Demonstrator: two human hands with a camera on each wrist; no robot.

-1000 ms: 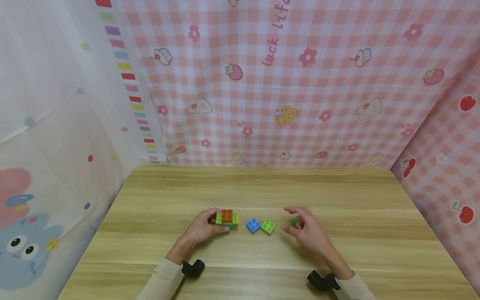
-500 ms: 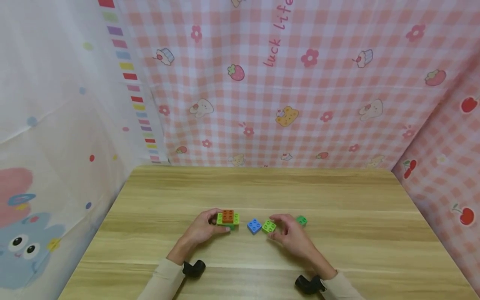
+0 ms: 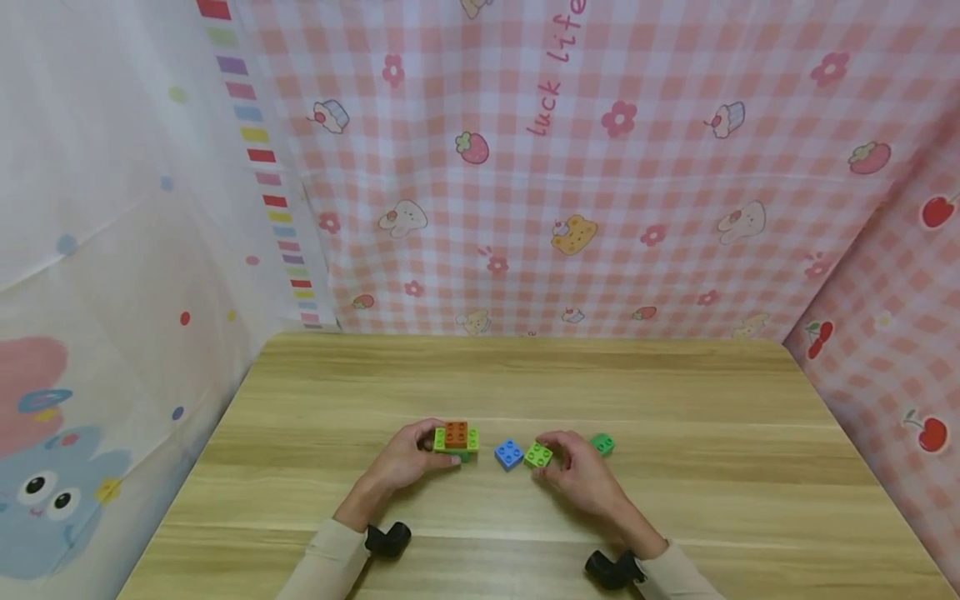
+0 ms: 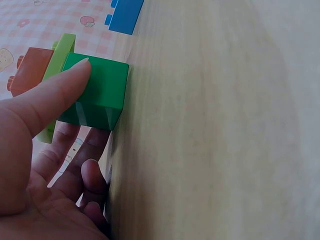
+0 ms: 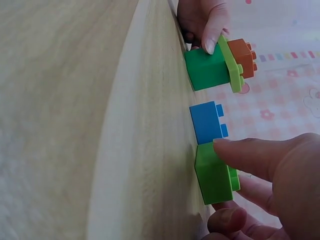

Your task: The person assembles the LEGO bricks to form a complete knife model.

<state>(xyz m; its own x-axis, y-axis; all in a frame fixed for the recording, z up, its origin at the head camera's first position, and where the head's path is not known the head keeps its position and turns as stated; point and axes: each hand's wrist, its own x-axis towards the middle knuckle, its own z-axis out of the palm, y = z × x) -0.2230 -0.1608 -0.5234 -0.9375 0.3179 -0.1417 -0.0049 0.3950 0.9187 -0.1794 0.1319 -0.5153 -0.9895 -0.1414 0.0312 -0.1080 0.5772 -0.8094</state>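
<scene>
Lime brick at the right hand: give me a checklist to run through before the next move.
1. Left hand holding the stack: ok.
2. Right hand touching the lime brick: ok.
3. Lime brick's studs facing up: ok.
4. Lime brick clear of the blue brick: cannot tell; corners too close.
5. Green brick clear of the right hand: cannot tell.

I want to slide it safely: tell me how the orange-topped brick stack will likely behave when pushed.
The stack should move as one stiff piece, since its bricks look like rigid, fitted plastic. It seems likelier to slide than roll, given the flat-sided green base brick. A high push might tip it, as the lime plate overhangs that base.
</scene>
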